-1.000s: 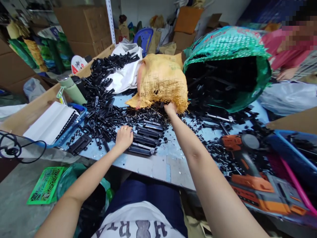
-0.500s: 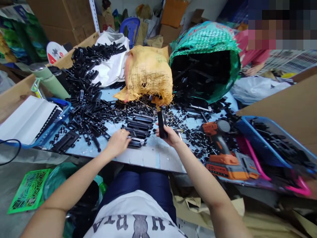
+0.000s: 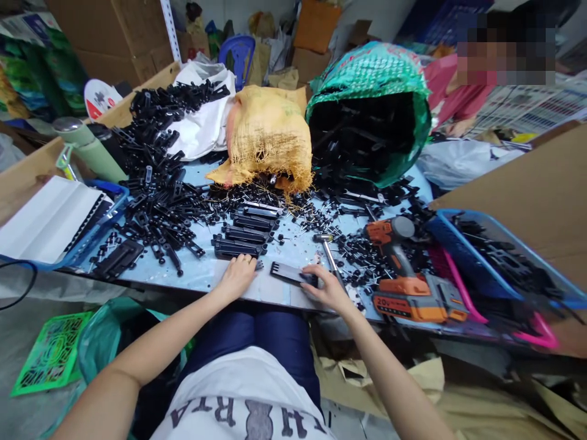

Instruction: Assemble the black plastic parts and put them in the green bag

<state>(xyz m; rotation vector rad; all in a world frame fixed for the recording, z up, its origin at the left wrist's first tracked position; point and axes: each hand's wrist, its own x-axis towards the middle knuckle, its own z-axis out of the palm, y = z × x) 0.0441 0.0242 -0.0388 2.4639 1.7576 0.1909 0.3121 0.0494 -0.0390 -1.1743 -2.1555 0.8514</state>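
My right hand (image 3: pixel 326 288) pinches the right end of a long black rectangular plastic part (image 3: pixel 288 273), which lies flat at the table's front edge. Close by on the left, the fingers of my left hand (image 3: pixel 238 278) are bent together, and a small dark bit shows at their tips; I cannot make out what it is. Just beyond them, several black plastic bars (image 3: pixel 241 247) lie side by side in a row. A hammer (image 3: pixel 326 247) lies behind my right hand, its handle running toward the table edge.
An orange cordless drill (image 3: pixel 403 281) stands at the right, near a blue basket (image 3: pixel 486 269) of black parts. Loose screws and black pieces (image 3: pixel 160 208) cover much of the table. Behind are a yellow sack (image 3: pixel 270 134) and an open green sack (image 3: pixel 367 79). A co-worker's sleeve (image 3: pixel 463 101) shows beyond.
My right hand has lowered the black part from upright above the table to flat at the front edge. My left hand has shifted right and slightly nearer.
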